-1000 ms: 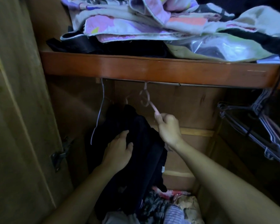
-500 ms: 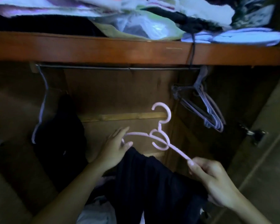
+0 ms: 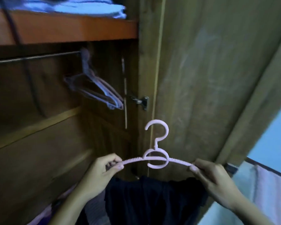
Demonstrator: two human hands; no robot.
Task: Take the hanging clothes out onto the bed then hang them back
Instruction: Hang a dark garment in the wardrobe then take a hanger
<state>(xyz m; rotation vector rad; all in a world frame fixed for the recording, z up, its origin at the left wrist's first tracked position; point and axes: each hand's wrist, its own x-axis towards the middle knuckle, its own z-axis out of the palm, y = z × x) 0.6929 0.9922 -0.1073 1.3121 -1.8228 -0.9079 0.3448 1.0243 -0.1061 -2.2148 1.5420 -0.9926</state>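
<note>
A pink plastic hanger is held level in front of the open wardrobe door, hook upward. My left hand pinches its left arm end and my right hand pinches its right arm end. A dark garment hangs from the hanger below my hands. The metal rail runs under the shelf at the upper left, apart from the hanger I hold.
Several bare hangers hang bunched at the rail's right end. A wooden shelf above carries folded cloth. The open wardrobe door with its hinge stands right behind the hanger. A pale blue wall shows at the far right.
The hanger with the dark garment has come off the rail and out of the wardrobe to the right. My left hand went from the garment to the hanger's left arm.
</note>
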